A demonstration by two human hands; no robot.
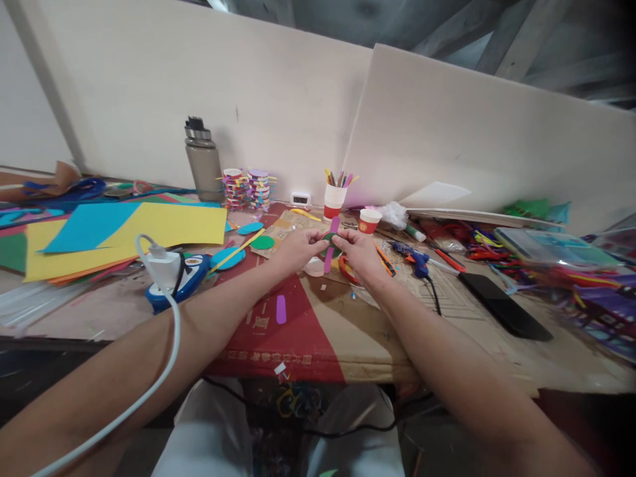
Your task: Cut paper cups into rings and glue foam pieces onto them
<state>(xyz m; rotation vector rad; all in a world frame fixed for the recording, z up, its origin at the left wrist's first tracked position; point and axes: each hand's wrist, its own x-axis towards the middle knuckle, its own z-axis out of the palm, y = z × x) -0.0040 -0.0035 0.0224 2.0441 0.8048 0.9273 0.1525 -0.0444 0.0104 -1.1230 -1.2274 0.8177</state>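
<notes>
I am holding a small green paper disc [329, 244] with a purple craft stick [331, 242] standing upright across it, pinched between my left hand [298, 249] and right hand [358, 252] above the far middle of the cardboard-covered table [348, 331]. Both hands are closing narrowly on its edges. The piece looks light, thin and easily bent, so I am judging the rim and stick ends the safest holds. A second purple stick [281, 309] is lying nearer me. A blue glue gun [416, 258] and black phone [504, 305] are sitting right; coloured paper sheets [124, 235] and a white charger [161, 264] are crowding the left. A water bottle [203, 160] is standing far left.
</notes>
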